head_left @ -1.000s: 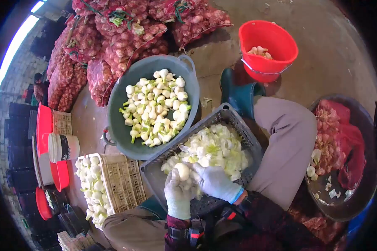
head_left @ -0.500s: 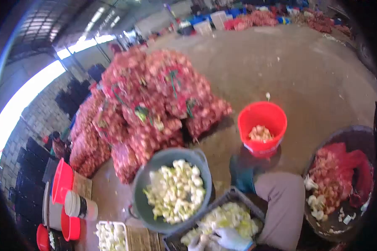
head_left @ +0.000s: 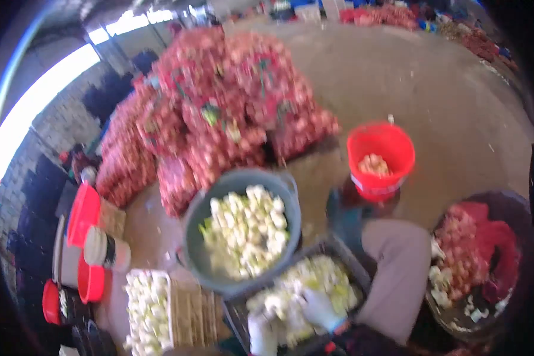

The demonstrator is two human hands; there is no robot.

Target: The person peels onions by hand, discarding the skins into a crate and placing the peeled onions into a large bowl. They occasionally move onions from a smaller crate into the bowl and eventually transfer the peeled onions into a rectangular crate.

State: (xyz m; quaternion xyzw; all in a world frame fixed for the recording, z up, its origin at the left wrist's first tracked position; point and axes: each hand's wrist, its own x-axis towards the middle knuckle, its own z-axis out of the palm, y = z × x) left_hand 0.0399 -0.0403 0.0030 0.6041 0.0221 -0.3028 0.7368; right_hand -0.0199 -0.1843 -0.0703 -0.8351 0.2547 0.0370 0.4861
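My left hand [head_left: 263, 333], in a pale glove, is low over a black crate [head_left: 236, 314]. Its fingers are curled near a whitish bulb, but what they hold is blurred. Close by on the right, my right hand [head_left: 323, 311], also gloved, has its fingers bent together toward the left one; a small item in them cannot be made out. Pale, greenish-white peelings and bulbs [head_left: 332, 276], like onions, fill the crate under both hands. Just beyond stands a grey tub [head_left: 194, 261] of peeled onions [head_left: 249, 228].
Filled red mesh sacks [head_left: 219, 101] are piled ahead. A red bucket [head_left: 381, 187] with some bulbs stands beyond my knee [head_left: 397, 249]. At right is a dark tub [head_left: 466, 335] holding unpeeled bulbs and red netting. A white basket [head_left: 171, 308] of peeled bulbs and red basins [head_left: 83, 216] are at left.
The view has tipped downward, so the crate, white basket and hands show more fully. My hands have come slightly apart, the left one lower and farther left.
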